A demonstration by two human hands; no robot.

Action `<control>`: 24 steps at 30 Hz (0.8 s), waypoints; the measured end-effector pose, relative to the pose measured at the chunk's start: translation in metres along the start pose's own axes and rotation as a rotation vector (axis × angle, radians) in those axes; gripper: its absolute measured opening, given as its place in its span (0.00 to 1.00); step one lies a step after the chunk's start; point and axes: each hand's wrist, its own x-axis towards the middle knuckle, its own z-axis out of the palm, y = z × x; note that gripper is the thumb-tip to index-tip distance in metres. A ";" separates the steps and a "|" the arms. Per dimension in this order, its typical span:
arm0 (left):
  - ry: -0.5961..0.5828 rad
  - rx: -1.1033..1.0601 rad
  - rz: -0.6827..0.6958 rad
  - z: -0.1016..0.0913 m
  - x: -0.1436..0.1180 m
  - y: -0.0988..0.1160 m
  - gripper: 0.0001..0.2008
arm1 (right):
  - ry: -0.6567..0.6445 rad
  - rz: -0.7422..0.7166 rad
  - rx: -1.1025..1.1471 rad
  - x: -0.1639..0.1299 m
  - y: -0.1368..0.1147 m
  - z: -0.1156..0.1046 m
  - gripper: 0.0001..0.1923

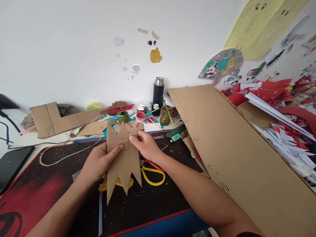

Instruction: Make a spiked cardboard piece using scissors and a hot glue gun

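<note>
Centre of frame: your left hand [98, 163] and right hand [145, 144] both grip the spiky cardboard cutout [122, 158], held upright above the desk [44, 187], left fingers closed on its left edge, right fingers pinching its upper right. The jagged points at top and bottom look already cut, so the cutting seems mostly done; whether trimming remains you cannot tell. Yellow-handled scissors [153, 174] lie idle on the desk just below your right hand, large cardboard sheet [234, 144] at right

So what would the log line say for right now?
left hand: holds spiky cardboard cutout | right hand: pinches its top edge | yellow scissors: on mat beneath
</note>
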 end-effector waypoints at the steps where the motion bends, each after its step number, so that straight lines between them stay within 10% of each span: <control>1: 0.011 -0.032 -0.001 -0.001 0.000 -0.001 0.33 | -0.018 -0.010 0.026 0.000 0.000 0.000 0.07; 24: 0.028 -0.003 0.013 -0.014 0.005 -0.005 0.40 | -0.034 -0.005 -0.227 -0.007 -0.006 0.001 0.07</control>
